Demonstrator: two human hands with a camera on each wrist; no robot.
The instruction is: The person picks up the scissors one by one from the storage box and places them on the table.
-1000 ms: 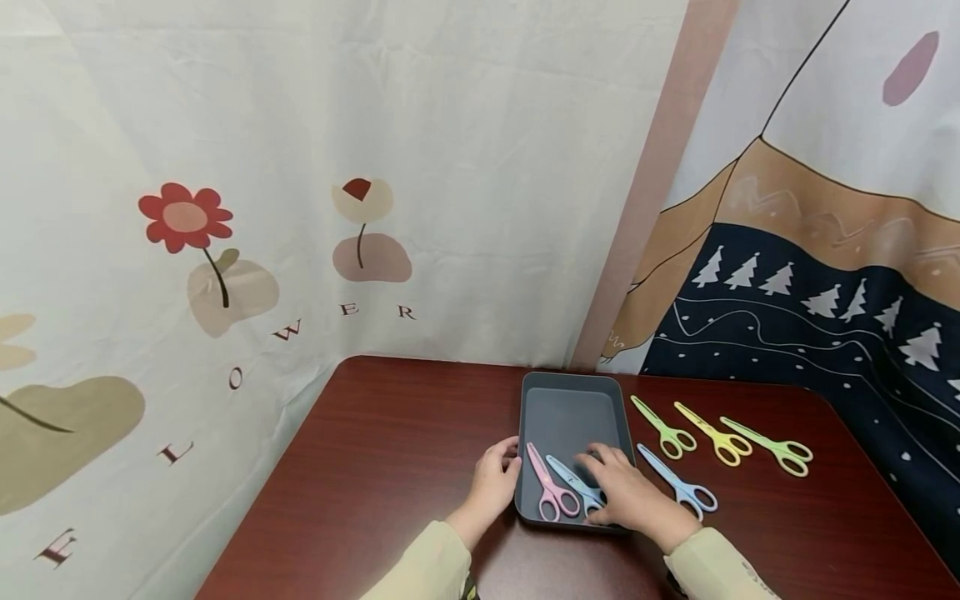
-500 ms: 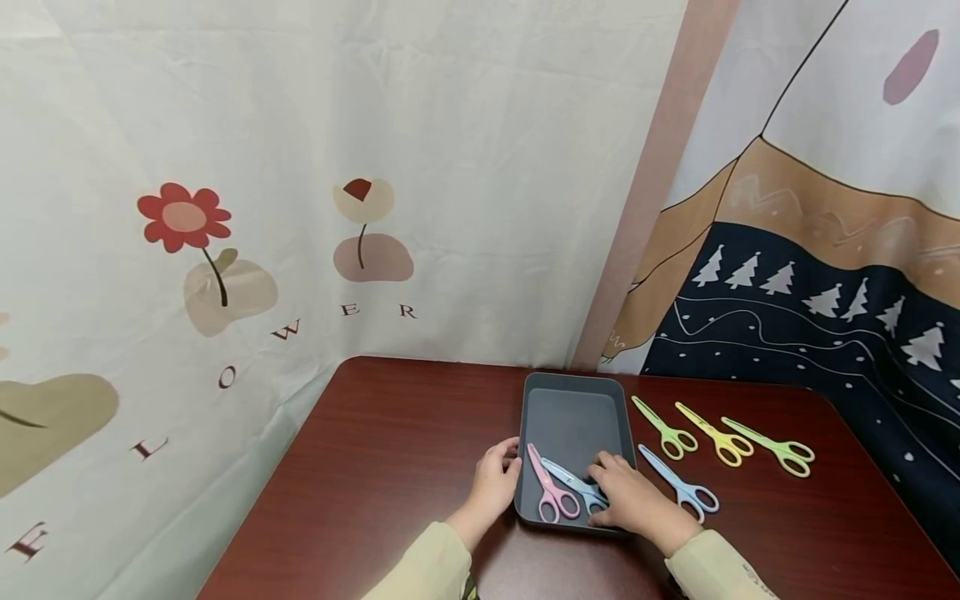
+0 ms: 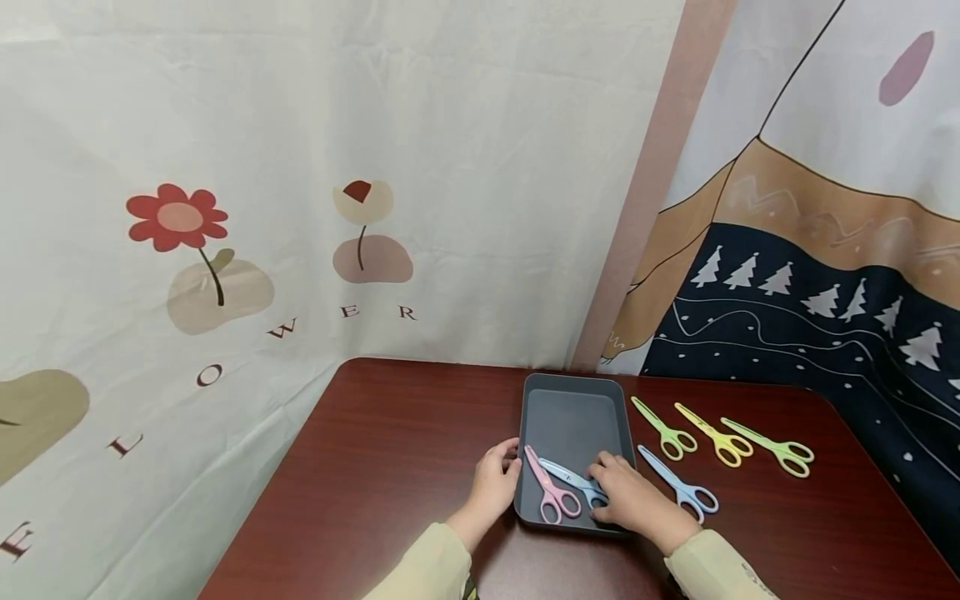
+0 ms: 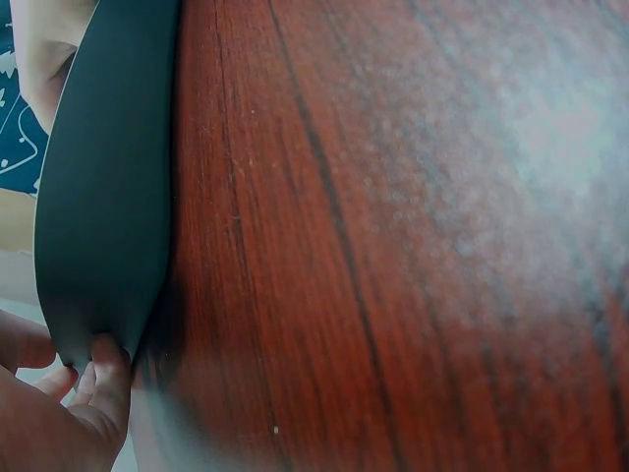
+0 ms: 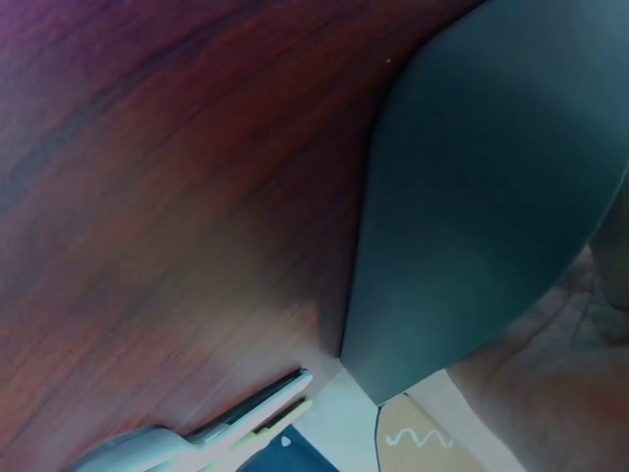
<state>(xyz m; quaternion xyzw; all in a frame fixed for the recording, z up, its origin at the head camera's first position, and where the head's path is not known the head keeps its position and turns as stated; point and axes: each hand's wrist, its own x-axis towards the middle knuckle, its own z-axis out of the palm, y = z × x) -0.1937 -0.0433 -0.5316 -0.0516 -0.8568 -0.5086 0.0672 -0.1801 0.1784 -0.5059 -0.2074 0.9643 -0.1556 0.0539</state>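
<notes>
A dark grey tray (image 3: 579,408) stands on the table, and my left hand (image 3: 491,483) holds its left rim. In the left wrist view, fingers (image 4: 110,369) press against the tray's outer wall. Pink scissors (image 3: 547,487) lie in the near left part of the tray. Right beside them are light blue scissors (image 3: 566,477), their blades slanting across behind the pink pair. My right hand (image 3: 628,493) reaches over the tray's right rim and grips the blue pair's handles, partly covering them. The right wrist view shows mostly the tray's outer wall (image 5: 491,187).
Right of the tray, a second blue pair of scissors (image 3: 678,483) lies on the dark red table (image 3: 390,467). Yellow scissors (image 3: 716,435) lie farther back between two green pairs, one nearer the tray (image 3: 666,429). A printed cloth (image 3: 480,167) hangs behind the table's far edge.
The blue scissors in the tray have turned slightly, their tips moving left toward the pink pair. The pink pair has shifted a little. My left hand stays at the tray's rim.
</notes>
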